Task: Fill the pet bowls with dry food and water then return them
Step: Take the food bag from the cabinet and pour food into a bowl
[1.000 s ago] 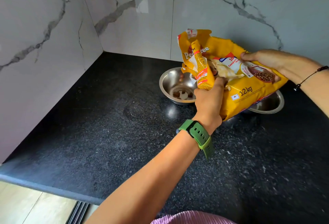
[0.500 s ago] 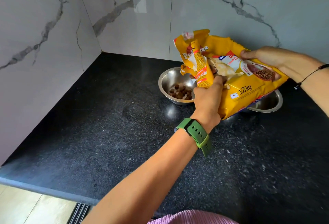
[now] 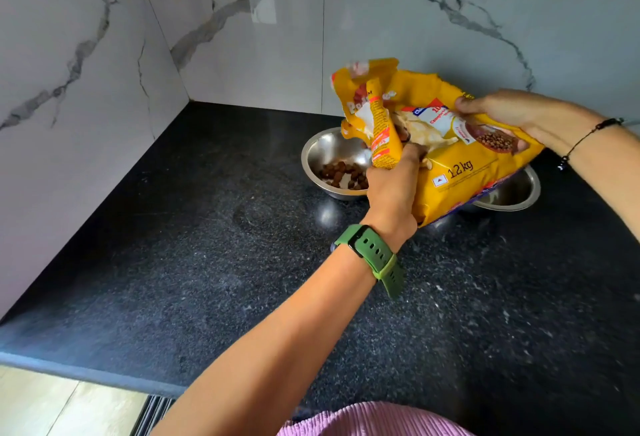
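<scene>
A yellow bag of dry pet food (image 3: 460, 172) is tilted over a steel bowl (image 3: 320, 153) on the black counter, its open mouth toward the bowl. Brown kibble (image 3: 343, 176) lies in the bottom of that bowl. My left hand (image 3: 393, 190), with a green watch on the wrist, grips the bag near its folded opening. My right hand (image 3: 509, 115) holds the bag's raised back end from above. A second steel bowl (image 3: 516, 190) sits to the right, mostly hidden under the bag; its inside is hard to see.
The black speckled counter (image 3: 225, 280) fills a corner between two marble-look walls (image 3: 86, 72). Its front edge runs along the lower left, with pale floor (image 3: 52, 404) below.
Kibble has poured from the bag into the left bowl: a few pieces one second ago, a larger pile now. Both hands keep their hold on the bag.
</scene>
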Motion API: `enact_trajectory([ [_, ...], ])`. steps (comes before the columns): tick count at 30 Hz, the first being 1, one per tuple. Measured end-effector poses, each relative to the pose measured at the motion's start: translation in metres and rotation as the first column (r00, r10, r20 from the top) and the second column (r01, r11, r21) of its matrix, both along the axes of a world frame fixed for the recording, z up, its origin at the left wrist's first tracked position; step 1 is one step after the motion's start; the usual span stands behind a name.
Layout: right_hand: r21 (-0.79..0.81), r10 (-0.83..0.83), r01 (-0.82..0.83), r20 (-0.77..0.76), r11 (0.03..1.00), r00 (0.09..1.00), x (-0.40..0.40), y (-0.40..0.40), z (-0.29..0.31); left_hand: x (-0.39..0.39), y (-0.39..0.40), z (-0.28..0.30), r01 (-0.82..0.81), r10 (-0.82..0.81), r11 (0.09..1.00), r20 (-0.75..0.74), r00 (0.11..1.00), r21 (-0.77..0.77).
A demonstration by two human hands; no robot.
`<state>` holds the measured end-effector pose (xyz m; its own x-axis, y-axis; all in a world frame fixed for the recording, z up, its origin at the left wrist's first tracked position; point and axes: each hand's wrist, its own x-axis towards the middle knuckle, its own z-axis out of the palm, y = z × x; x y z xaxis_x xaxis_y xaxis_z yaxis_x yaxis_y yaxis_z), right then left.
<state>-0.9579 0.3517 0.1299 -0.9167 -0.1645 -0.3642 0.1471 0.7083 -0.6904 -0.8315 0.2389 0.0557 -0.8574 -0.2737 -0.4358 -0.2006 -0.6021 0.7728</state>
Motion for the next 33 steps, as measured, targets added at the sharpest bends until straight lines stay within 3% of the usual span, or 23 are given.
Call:
enact_trajectory([
  [9,0.068,0.042,-0.04,-0.031,0.997,0.999,0.011,0.002,0.003,0.004,0.003,-0.003,-0.003,0.003,1.0,0.007,1.0,0.018],
  [14,-0.016,0.032,-0.033,-0.047,0.999,0.998,0.011,0.004,0.009,0.007,0.008,-0.002,-0.076,0.073,0.995,-0.043,0.996,-0.058],
  [20,0.063,0.074,-0.072,-0.028,0.995,0.997,0.014,0.001,0.003,0.01,0.009,-0.001,-0.037,0.038,0.999,0.056,0.998,-0.02],
  [29,0.055,0.04,-0.035,-0.079,0.998,0.996,0.022,0.003,0.012,0.01,0.01,0.003,-0.086,0.085,0.995,-0.025,0.996,-0.05],
  [33,0.089,0.069,-0.061,-0.087,0.994,0.994,0.022,0.0,0.009,0.012,0.006,0.002,-0.042,0.041,0.999,0.027,0.999,0.031],
])
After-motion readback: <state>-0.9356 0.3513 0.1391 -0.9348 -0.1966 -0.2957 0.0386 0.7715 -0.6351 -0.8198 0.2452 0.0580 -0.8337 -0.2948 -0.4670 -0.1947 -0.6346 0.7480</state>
